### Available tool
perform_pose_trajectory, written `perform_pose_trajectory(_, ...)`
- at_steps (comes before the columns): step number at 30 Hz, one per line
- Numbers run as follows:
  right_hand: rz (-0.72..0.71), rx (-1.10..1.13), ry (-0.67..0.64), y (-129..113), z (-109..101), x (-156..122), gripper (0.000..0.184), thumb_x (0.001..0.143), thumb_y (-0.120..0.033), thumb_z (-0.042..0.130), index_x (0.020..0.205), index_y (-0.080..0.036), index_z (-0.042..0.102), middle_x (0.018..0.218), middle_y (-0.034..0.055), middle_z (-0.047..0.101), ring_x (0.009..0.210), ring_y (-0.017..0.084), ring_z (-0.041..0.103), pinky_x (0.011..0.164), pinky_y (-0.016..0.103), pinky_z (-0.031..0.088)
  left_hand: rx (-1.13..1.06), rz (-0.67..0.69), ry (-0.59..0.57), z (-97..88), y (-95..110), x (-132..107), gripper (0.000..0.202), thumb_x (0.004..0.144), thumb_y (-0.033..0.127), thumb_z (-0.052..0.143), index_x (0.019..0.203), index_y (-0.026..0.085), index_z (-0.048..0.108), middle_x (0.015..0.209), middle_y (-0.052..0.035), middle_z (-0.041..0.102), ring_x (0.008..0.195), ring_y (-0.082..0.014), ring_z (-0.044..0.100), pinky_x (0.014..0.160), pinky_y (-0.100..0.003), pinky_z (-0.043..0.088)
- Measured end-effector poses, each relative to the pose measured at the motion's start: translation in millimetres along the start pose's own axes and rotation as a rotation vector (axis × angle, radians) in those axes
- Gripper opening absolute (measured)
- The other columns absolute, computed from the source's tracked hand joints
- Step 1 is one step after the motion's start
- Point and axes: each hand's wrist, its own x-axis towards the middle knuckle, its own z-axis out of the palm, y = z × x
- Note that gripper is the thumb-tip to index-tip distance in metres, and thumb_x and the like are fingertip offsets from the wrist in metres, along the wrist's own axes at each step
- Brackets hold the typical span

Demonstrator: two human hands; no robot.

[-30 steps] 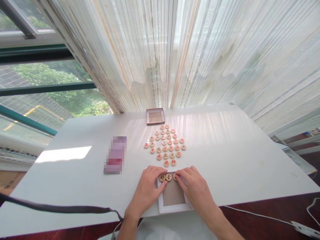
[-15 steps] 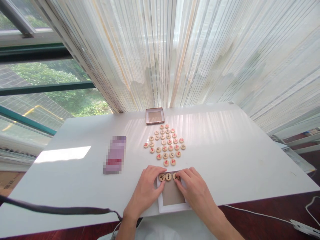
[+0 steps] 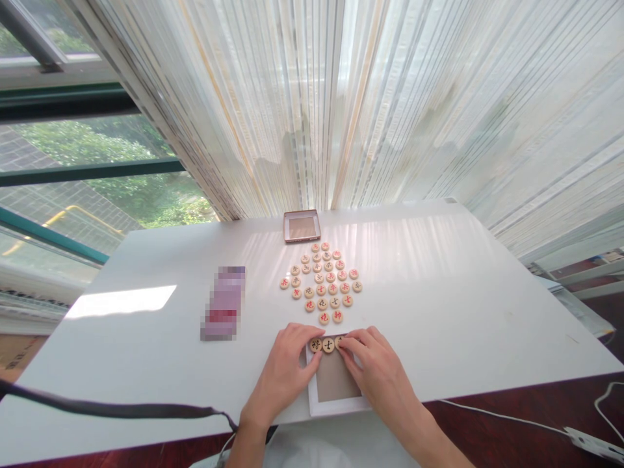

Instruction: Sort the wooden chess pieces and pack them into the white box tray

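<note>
A shallow white box (image 3: 336, 409) with a brown floor lies at the table's near edge. Along its far side, three round wooden Chinese chess pieces sit in a row. My left hand (image 3: 292, 359) holds the leftmost piece (image 3: 316, 346), marked in black, between thumb and index finger. In the middle, another black-marked piece (image 3: 328, 345) is untouched. My right hand (image 3: 375, 359) pinches the third piece (image 3: 338, 342), whose face is mostly covered by the fingers. Beyond the box, several loose chess pieces (image 3: 322, 303) with red or black characters lie face up on the table.
A shallow box lid or tray (image 3: 302, 238) with a brown rim stands at the back of the white table (image 3: 439, 292). To the left lies a pixelated purple item (image 3: 225, 302). A dark strap (image 3: 121, 408) crosses the lower left. Striped curtains (image 3: 312, 104) hang behind.
My right hand has shifted slightly left with the third piece, bringing it closer to the middle one and covering more of it. My left hand has stayed in place.
</note>
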Motion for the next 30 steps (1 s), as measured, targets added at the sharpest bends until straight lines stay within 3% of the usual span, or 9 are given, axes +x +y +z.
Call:
perform_pose_trajectory(8, 0.006, 0.005, 0.013, -0.5, 2.8, -0.1, 0.015, 0.094, -0.010, 0.060, 0.097, -0.023, 0.068, 0.092, 0.0053, 0.068, 0.084, 0.023, 0.058, 0.075, 0.039, 0.053, 0.036, -0.007, 0.016, 4.5, 4.7, 2.9, 0.036, 0.084, 0.016, 0.071, 0.117, 0.030, 0.065, 0.114, -0.0022, 0.070, 0.109, -0.0251, 0.061, 0.095, -0.044, 0.050)
perform_pose_trajectory(14, 0.018, 0.002, 0.017, -0.9, 4.9, -0.2, 0.016, 0.093, -0.009, 0.061, 0.098, -0.022, 0.069, 0.093, 0.0055, 0.067, 0.085, 0.023, 0.058, 0.076, 0.039, 0.053, 0.053, -0.020, 0.022, 6.7, 7.9, 5.2, 0.024, 0.088, 0.019, 0.067, 0.110, 0.030, 0.066, 0.109, -0.0012, 0.071, 0.106, -0.0245, 0.061, 0.091, -0.043, 0.050)
perform_pose_trajectory(30, 0.000, 0.003, 0.032, -2.2, 3.1, -1.1, 0.016, 0.094, -0.011, 0.059, 0.099, -0.023, 0.069, 0.090, 0.0060, 0.066, 0.084, 0.024, 0.058, 0.075, 0.039, 0.054, 0.067, -0.011, 0.034, 7.8, 6.8, 5.2, 0.024, 0.088, 0.021, 0.067, 0.111, 0.029, 0.066, 0.110, -0.0031, 0.071, 0.107, -0.0260, 0.062, 0.091, -0.044, 0.050)
